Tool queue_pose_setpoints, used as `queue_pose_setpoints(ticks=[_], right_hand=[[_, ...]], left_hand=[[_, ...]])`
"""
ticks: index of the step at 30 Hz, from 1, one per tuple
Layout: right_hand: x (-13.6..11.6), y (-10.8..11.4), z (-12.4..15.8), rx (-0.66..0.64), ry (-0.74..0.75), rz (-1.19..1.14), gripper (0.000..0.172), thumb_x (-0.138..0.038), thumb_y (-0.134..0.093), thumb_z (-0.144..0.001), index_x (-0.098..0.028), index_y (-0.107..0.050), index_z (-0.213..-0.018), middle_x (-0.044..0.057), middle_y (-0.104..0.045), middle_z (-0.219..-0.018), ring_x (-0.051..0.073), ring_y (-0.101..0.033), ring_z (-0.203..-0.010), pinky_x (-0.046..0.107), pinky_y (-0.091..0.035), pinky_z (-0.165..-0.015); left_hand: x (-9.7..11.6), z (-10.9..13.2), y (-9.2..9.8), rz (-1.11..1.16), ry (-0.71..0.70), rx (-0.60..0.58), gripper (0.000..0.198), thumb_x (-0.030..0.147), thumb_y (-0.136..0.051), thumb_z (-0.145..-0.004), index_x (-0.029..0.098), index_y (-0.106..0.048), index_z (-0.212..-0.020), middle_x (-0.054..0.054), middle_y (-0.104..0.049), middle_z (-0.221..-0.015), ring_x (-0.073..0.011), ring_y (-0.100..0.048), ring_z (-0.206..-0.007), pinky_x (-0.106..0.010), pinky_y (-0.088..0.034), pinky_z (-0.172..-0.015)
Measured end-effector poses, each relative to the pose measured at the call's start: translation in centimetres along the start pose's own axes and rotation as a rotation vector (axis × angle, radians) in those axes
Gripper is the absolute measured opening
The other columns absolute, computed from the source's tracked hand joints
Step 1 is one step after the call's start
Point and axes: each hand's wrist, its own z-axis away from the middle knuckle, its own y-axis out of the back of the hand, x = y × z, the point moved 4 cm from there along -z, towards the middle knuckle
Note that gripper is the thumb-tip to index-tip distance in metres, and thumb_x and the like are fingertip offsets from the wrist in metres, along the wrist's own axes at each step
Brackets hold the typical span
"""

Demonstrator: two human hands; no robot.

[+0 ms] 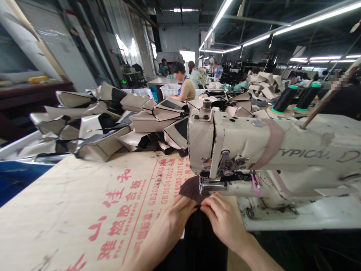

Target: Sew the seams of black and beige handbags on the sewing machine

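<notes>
Dark fabric (192, 189) lies at the arm end of a cream sewing machine (242, 139), beside its needle area. My left hand (180, 212) pinches the near edge of this fabric from the left. Close beside it, my right hand (218, 212) pinches the same edge from the right, with fingertips almost meeting the left ones. Below both hands hangs a black piece (201, 241); whether it joins the dark fabric is hidden by my fingers. The needle itself is too small to make out.
A plywood table (84, 203) with red print spreads left of the machine. Behind it, beige and black bag pieces (152, 122) form a large pile. Black thread cones (285, 98) stand behind the machine. A person (186, 86) sits beyond the pile, with others further back.
</notes>
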Motion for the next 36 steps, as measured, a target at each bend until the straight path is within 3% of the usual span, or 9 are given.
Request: queue_pose_setpoints(ticks=[6, 14, 16, 19, 22, 25, 28, 33, 36], right_hand=[[0.3, -0.1, 0.7, -0.057, -0.136, -0.156, 0.017, -0.02, -0.05, -0.088, -0.021, -0.057, -0.104, 0.002, -0.058, -0.095, 0.015, -0.054, -0.091, 0.026, -0.044, -0.08], [0.5, -0.1, 0.1, -0.041, -0.243, -0.232, 0.011, -0.017, -0.047, -0.089, -0.018, -0.057, -0.087, 0.001, -0.058, -0.085, 0.014, -0.053, -0.083, 0.024, -0.041, -0.074], [0.4, 0.0, 0.3, -0.008, -0.229, -0.204, 0.011, -0.017, -0.047, -0.089, -0.018, -0.057, -0.087, 0.001, -0.057, -0.083, 0.014, -0.053, -0.081, 0.025, -0.04, -0.073], [0.1, 0.2, 0.5, 0.031, -0.174, -0.187, 0.013, -0.019, -0.046, -0.09, -0.018, -0.058, -0.09, 0.002, -0.058, -0.084, 0.014, -0.052, -0.082, 0.026, -0.04, -0.073], [-0.4, 0.5, 0.6, 0.025, -0.086, -0.169, 0.014, -0.022, -0.045, -0.091, -0.019, -0.059, -0.09, 0.003, -0.058, -0.083, 0.015, -0.052, -0.081, 0.026, -0.041, -0.073], [-0.9, 0.6, 0.5, -0.024, -0.021, -0.156, 0.015, -0.022, -0.046, -0.091, -0.018, -0.059, -0.085, 0.002, -0.058, -0.079, 0.014, -0.052, -0.079, 0.026, -0.04, -0.072], [-0.8, 0.5, 0.6, -0.047, -0.068, -0.198, 0.014, -0.02, -0.047, -0.09, -0.018, -0.059, -0.082, 0.001, -0.057, -0.077, 0.013, -0.051, -0.077, 0.025, -0.039, -0.07], [-0.3, 0.5, 0.9, -0.023, -0.129, -0.241, 0.013, -0.02, -0.047, -0.09, -0.017, -0.059, -0.084, 0.001, -0.056, -0.079, 0.012, -0.051, -0.079, 0.023, -0.039, -0.07], [-0.2, 0.5, 0.6, -0.035, -0.128, -0.254, 0.013, -0.019, -0.047, -0.089, -0.018, -0.059, -0.085, 0.001, -0.056, -0.08, 0.012, -0.051, -0.079, 0.023, -0.039, -0.071]], left_hand=[[-0.6, 0.1, -0.9, 0.03, 0.016, 0.004, 0.024, 0.019, -0.033, -0.091, 0.02, -0.056, -0.095, -0.004, -0.058, -0.091, -0.0155, -0.056, -0.085, -0.028, -0.049, -0.077], [-1.0, -0.1, -0.7, 0.2, 0.155, 0.008, 0.02, 0.022, -0.038, -0.09, 0.022, -0.055, -0.1, -0.002, -0.06, -0.097, -0.014, -0.057, -0.092, -0.027, -0.048, -0.082], [-1.4, 0.9, -1.0, 0.209, 0.201, 0.009, 0.031, 0.017, -0.044, -0.084, 0.024, -0.05, -0.113, -0.003, -0.059, -0.112, -0.0152, -0.055, -0.104, -0.029, -0.045, -0.091], [-1.9, 2.0, -1.8, 0.185, 0.273, -0.025, 0.067, 0.004, -0.046, -0.068, 0.021, -0.037, -0.132, -0.005, -0.047, -0.134, -0.0178, -0.044, -0.122, -0.035, -0.036, -0.104], [-1.6, 1.3, -1.4, 0.19, 0.256, -0.126, 0.072, -0.003, -0.037, -0.06, 0.02, -0.046, -0.128, -0.004, -0.051, -0.131, -0.0162, -0.048, -0.119, -0.032, -0.037, -0.102], [-0.7, -0.7, 0.5, 0.111, 0.108, -0.367, 0.054, -0.003, -0.037, -0.057, 0.02, -0.068, -0.094, -0.004, -0.07, -0.098, -0.0196, -0.064, -0.092, -0.028, -0.049, -0.081], [-0.4, -2.1, 2.3, 0.001, -0.022, -0.584, 0.039, -0.004, -0.041, -0.056, 0.02, -0.07, -0.066, -0.003, -0.072, -0.069, -0.0205, -0.066, -0.069, -0.026, -0.049, -0.064], [-1.3, -1.7, 3.6, 0.409, 0.06, -0.439, 0.045, 0.008, -0.05, -0.075, 0.031, -0.06, -0.113, 0.001, -0.068, -0.106, -0.0167, -0.063, -0.094, -0.026, -0.046, -0.084], [-2.0, -0.8, 3.2, 0.498, 0.117, -0.318, 0.039, 0.027, -0.053, -0.082, 0.028, -0.054, -0.121, -0.001, -0.065, -0.112, -0.0171, -0.06, -0.101, -0.029, -0.044, -0.09]])
